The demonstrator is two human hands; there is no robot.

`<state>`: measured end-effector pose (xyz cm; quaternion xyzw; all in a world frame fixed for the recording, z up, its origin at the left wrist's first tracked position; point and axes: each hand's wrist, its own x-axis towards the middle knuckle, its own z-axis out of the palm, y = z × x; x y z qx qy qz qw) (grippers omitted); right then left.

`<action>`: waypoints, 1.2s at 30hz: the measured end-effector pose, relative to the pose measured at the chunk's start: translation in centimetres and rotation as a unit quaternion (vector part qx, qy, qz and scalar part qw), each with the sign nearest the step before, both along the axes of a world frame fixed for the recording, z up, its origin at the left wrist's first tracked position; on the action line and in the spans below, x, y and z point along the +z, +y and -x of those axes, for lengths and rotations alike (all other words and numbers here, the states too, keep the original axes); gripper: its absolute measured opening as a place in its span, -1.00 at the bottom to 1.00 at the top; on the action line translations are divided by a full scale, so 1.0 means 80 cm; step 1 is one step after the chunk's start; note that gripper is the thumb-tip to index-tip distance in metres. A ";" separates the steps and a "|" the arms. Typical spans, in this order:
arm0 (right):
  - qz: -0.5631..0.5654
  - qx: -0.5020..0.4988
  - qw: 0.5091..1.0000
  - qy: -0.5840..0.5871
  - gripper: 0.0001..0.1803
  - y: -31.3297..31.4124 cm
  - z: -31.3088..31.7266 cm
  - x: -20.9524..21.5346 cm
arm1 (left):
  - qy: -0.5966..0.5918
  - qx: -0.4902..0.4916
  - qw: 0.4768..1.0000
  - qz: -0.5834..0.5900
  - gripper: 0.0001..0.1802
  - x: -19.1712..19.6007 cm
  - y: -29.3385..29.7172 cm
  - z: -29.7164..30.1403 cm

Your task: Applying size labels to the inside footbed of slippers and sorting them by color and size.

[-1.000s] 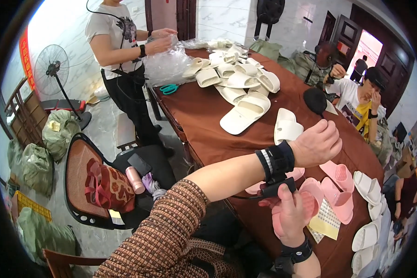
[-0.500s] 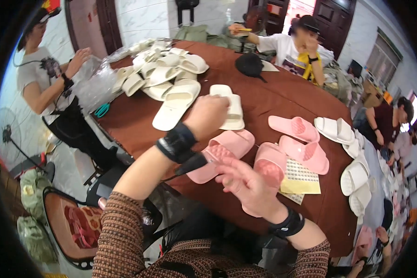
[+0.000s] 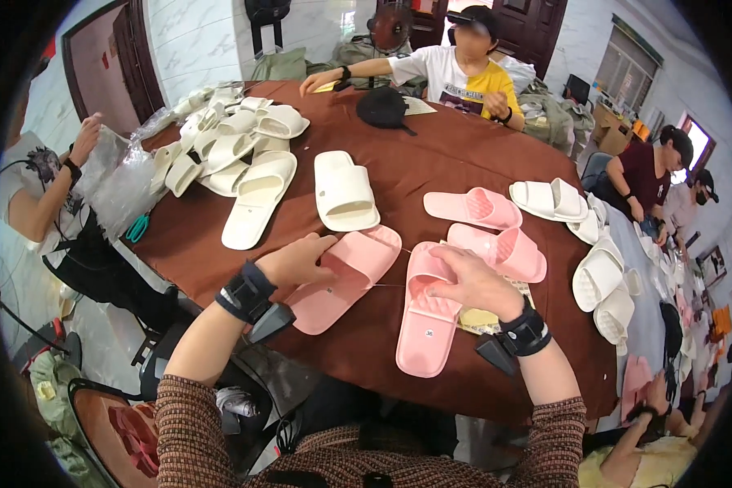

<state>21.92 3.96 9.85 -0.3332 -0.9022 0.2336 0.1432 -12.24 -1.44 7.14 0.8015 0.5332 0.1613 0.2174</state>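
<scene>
Two pink slippers are laid side by side at the near edge of a brown bench. The left pink slipper is gripped at its strap by the left hand. The right pink slipper, smooth, is pressed by the loosely curled right hand. Beyond them, cream slippers are heaped.

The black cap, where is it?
In the head view, the black cap lies at the far side of the brown table, right of the white slipper pile and in front of the person in the white-and-yellow shirt.
</scene>
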 end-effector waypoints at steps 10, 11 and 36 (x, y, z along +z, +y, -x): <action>-0.060 0.032 0.998 -0.003 -0.34 -0.023 0.043 -0.001 | -0.410 0.056 0.891 0.184 -0.32 -0.013 -0.041 -0.026; -0.055 0.027 0.998 -0.020 -0.34 -0.027 0.047 0.002 | -0.418 0.074 0.885 0.193 -0.28 -0.017 -0.045 -0.023; -0.199 -0.281 0.829 0.442 -0.50 0.040 -0.185 0.203 | -0.437 0.090 0.884 0.142 -0.60 0.017 -0.031 -0.060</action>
